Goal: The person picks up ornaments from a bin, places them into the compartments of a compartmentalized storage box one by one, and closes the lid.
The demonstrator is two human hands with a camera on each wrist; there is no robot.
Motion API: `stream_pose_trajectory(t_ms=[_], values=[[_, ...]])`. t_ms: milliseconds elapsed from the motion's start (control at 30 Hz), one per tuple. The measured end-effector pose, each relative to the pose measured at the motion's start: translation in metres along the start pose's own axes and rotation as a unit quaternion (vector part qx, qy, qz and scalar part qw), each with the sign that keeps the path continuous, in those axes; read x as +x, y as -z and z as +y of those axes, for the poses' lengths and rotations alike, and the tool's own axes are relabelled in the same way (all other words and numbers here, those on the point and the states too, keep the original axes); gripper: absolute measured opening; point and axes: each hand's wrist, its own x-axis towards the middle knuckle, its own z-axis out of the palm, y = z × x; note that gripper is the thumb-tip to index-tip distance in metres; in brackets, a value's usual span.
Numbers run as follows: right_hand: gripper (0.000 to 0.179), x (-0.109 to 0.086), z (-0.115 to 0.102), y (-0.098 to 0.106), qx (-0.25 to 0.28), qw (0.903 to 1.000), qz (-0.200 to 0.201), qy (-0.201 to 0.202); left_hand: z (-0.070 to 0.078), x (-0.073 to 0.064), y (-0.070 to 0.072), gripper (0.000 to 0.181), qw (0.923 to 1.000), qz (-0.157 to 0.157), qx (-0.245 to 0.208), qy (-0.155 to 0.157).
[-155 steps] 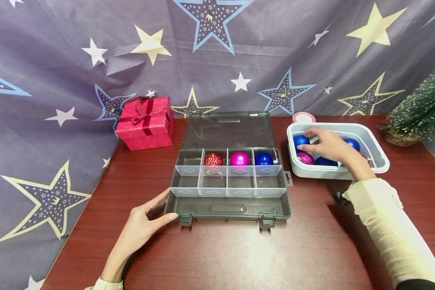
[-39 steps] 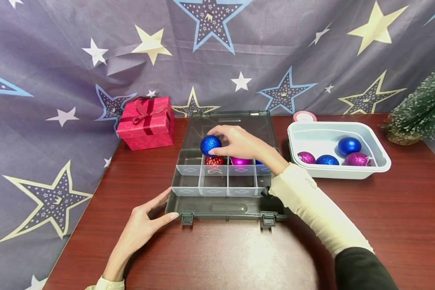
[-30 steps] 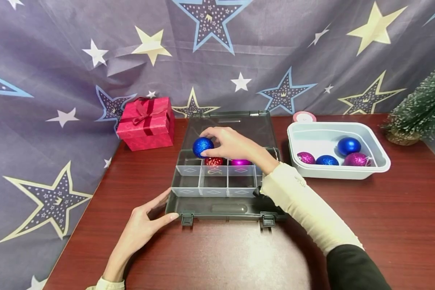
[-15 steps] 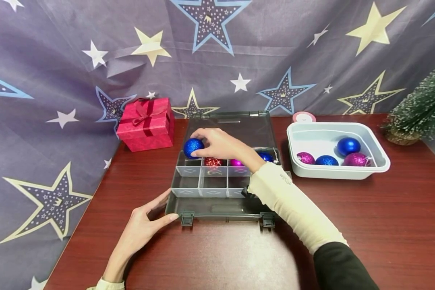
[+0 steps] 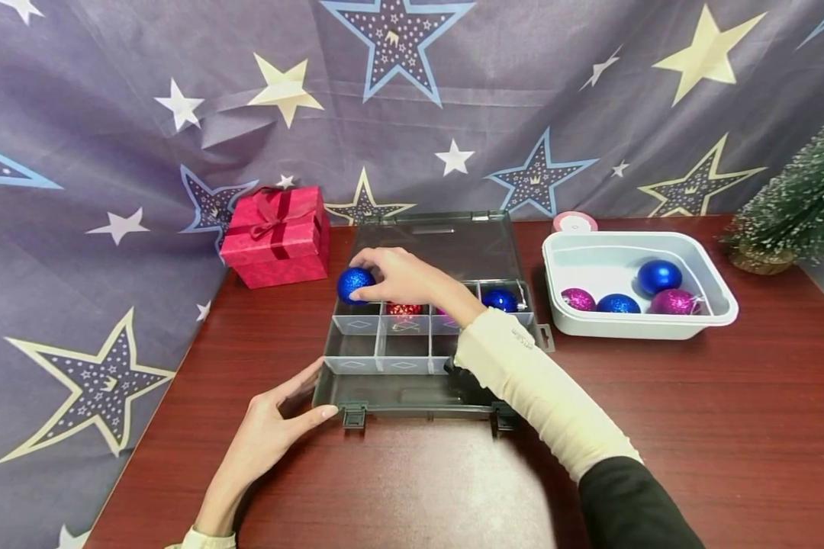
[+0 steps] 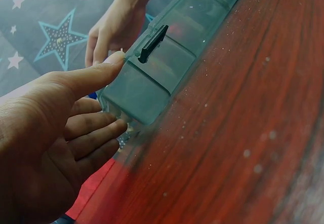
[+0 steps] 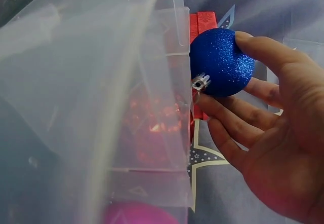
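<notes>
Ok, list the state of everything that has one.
Dark translucent plastic case: lid open
Case's front latches: undone
Glittery blue round ball: held by the right hand
Left hand: touching the case
Sparkly red round ball: inside the case
Magenta round ball: inside the case
Shiny blue round ball: inside the case
Pale plastic tub: open, four balls inside
Red gift box: closed, ribbon tied
Frosted green tree: upright

The right arm [image 5: 549, 408], sleeved pale below and black higher up, comes slanting across toward the person's own left, and from here I see its right hand [image 5: 403, 277] bent in a pinch, thumb opposite curved fingers. Lower down, the left hand [image 5: 262, 431] has its thumb stretched away from nearly straight fingers (a pale cuff [image 5: 208, 538] shows behind the bare wrist).
</notes>
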Motion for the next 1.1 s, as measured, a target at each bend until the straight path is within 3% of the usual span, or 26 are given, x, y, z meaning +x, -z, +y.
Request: stream_pose_trajectory(t_ms=[200,533,800,1100], values=[[0.053,0.003,-0.001,-0.003,-0.002,1.0000,-0.008,0.003,-0.001,0.000,0.000,0.067,1.0000,-0.002,-0.004,-0.001],[0.055,-0.005,0.005,0.004,0.013,0.9993,-0.017,-0.031,-0.002,0.000,0.000,0.067,1.0000,-0.003,-0.007,-0.005],[0.050,-0.028,0.011,0.026,0.008,0.9992,0.024,-0.032,-0.001,0.000,-0.001,0.067,1.0000,0.000,-0.002,-0.003],[0.051,-0.070,0.022,0.051,0.040,0.9955,0.074,-0.044,-0.002,0.000,-0.001,0.067,0.9999,-0.001,-0.008,-0.010]])
